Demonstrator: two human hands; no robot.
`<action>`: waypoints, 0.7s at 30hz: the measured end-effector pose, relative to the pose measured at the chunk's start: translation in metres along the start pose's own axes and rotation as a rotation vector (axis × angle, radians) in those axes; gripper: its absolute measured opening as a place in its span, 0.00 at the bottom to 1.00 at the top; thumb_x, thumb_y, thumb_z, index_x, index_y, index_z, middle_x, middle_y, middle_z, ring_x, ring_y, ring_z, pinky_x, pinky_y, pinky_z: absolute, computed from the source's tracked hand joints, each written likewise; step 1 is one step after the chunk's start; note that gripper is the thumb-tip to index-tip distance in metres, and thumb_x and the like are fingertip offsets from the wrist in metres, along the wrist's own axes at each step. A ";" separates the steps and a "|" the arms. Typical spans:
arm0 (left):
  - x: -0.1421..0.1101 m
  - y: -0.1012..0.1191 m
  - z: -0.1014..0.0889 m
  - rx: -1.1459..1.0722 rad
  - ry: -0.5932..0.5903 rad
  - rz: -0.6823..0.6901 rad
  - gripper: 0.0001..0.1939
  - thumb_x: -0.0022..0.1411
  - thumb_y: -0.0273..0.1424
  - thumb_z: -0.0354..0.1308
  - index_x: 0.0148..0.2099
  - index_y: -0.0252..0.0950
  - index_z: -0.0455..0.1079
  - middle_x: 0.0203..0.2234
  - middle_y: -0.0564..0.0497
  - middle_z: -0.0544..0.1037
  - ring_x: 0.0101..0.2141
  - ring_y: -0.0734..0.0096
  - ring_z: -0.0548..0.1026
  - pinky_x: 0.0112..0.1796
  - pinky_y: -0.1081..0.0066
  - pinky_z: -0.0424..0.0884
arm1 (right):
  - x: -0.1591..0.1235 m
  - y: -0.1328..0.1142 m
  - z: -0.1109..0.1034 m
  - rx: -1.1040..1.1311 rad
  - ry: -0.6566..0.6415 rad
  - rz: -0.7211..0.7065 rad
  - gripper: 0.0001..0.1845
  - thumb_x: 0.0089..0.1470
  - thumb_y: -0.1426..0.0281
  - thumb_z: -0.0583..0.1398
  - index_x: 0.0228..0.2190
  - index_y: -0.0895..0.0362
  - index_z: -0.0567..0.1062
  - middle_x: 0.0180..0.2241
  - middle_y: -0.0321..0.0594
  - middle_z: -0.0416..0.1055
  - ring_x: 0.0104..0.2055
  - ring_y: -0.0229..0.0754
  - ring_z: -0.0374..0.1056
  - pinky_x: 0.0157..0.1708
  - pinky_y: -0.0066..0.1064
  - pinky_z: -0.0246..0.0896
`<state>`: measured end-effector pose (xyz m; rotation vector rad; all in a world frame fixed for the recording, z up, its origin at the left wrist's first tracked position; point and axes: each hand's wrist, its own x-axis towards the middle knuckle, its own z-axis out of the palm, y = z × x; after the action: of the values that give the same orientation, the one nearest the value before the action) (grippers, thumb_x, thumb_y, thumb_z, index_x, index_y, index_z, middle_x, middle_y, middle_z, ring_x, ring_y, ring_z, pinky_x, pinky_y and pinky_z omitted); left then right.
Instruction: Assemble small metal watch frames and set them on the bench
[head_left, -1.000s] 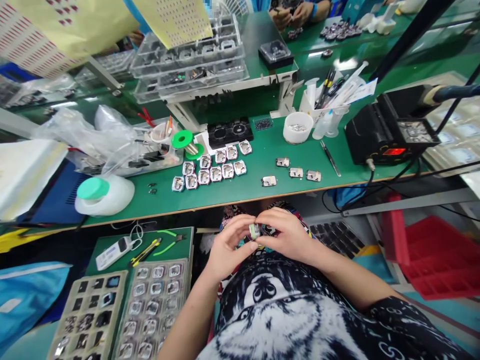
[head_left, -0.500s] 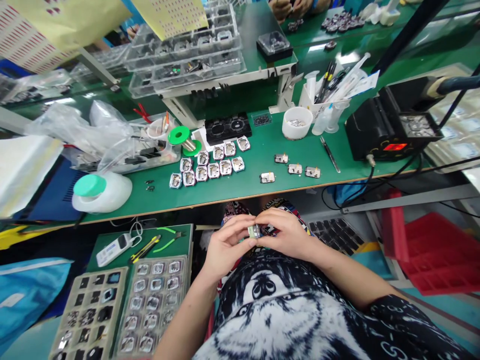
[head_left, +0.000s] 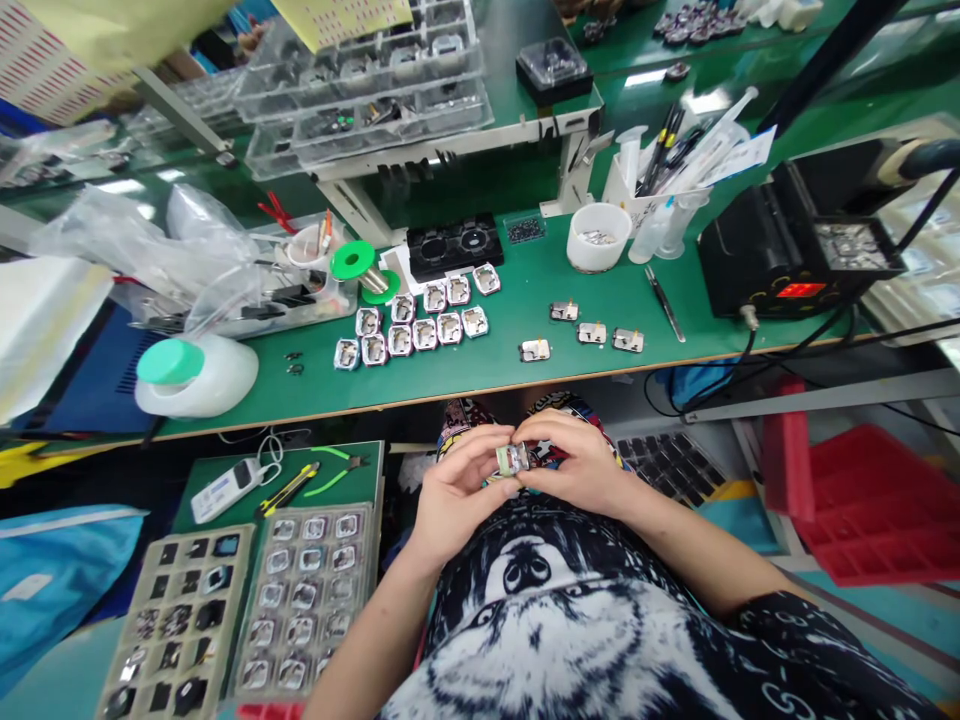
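Above my lap, just off the bench's front edge, my left hand (head_left: pixel 466 490) and my right hand (head_left: pixel 574 465) hold one small device part (head_left: pixel 513 458) between them. It has a silvery face and a pale greenish side; its exact kind is too small to make out. The fingers of both hands are closed on its edges, left and right. On the green bench lie several silver square watch-like cases (head_left: pixel 424 333) in two rows. To their right are several small white-and-black modules (head_left: pixel 592 333).
Tweezers (head_left: pixel 664 303) lie by a black soldering station (head_left: pixel 795 240). A white cup (head_left: pixel 598 239), a solder spool (head_left: pixel 365 270) and a green-capped bottle (head_left: pixel 199 375) stand on the bench. Parts trays (head_left: pixel 306 600), cutters (head_left: pixel 337 472) and a yellow knife (head_left: pixel 289 490) are lower left.
The small part has turned between my fingers, so more of its silvery face shows. The view has shifted slightly; the things on the bench stay in place.
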<state>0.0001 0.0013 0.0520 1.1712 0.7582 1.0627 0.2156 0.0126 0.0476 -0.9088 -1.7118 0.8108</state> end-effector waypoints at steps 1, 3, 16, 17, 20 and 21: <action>0.000 0.000 0.000 0.004 0.003 -0.002 0.25 0.62 0.23 0.75 0.59 0.43 0.81 0.62 0.39 0.74 0.60 0.51 0.76 0.59 0.57 0.79 | 0.000 0.000 0.000 -0.006 -0.006 -0.013 0.17 0.57 0.66 0.74 0.47 0.53 0.80 0.43 0.43 0.81 0.45 0.46 0.77 0.48 0.40 0.73; -0.001 0.000 0.000 0.006 0.015 -0.003 0.24 0.62 0.23 0.74 0.59 0.43 0.81 0.61 0.39 0.76 0.61 0.52 0.77 0.59 0.57 0.79 | 0.001 0.000 -0.002 -0.021 -0.033 -0.044 0.19 0.58 0.65 0.74 0.49 0.53 0.79 0.44 0.44 0.82 0.46 0.47 0.77 0.49 0.41 0.74; -0.009 -0.004 0.002 0.030 0.070 0.075 0.25 0.60 0.20 0.75 0.58 0.43 0.82 0.57 0.42 0.82 0.58 0.56 0.80 0.59 0.61 0.79 | -0.001 0.000 -0.001 -0.073 -0.041 -0.145 0.17 0.61 0.66 0.72 0.50 0.53 0.78 0.43 0.44 0.82 0.45 0.46 0.78 0.48 0.42 0.76; -0.010 -0.004 0.003 0.019 0.073 0.072 0.25 0.60 0.20 0.75 0.58 0.43 0.82 0.57 0.42 0.82 0.58 0.56 0.81 0.59 0.61 0.79 | -0.001 0.000 -0.001 -0.074 -0.037 -0.155 0.18 0.61 0.65 0.72 0.51 0.53 0.78 0.44 0.44 0.82 0.45 0.46 0.78 0.47 0.42 0.76; -0.011 -0.003 0.003 0.010 0.089 0.062 0.25 0.60 0.20 0.75 0.58 0.43 0.82 0.57 0.42 0.82 0.57 0.56 0.81 0.59 0.62 0.80 | -0.001 0.001 0.000 -0.079 -0.029 -0.175 0.19 0.61 0.65 0.72 0.51 0.54 0.78 0.43 0.44 0.82 0.45 0.46 0.78 0.47 0.42 0.76; -0.011 -0.003 0.003 0.010 0.091 0.058 0.25 0.60 0.21 0.75 0.58 0.43 0.82 0.56 0.42 0.82 0.57 0.56 0.81 0.58 0.62 0.80 | -0.001 0.001 0.001 -0.084 -0.027 -0.180 0.19 0.61 0.65 0.72 0.51 0.54 0.78 0.43 0.44 0.82 0.45 0.46 0.78 0.47 0.42 0.76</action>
<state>0.0000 -0.0107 0.0491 1.1652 0.8052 1.1683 0.2155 0.0117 0.0463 -0.7893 -1.8335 0.6389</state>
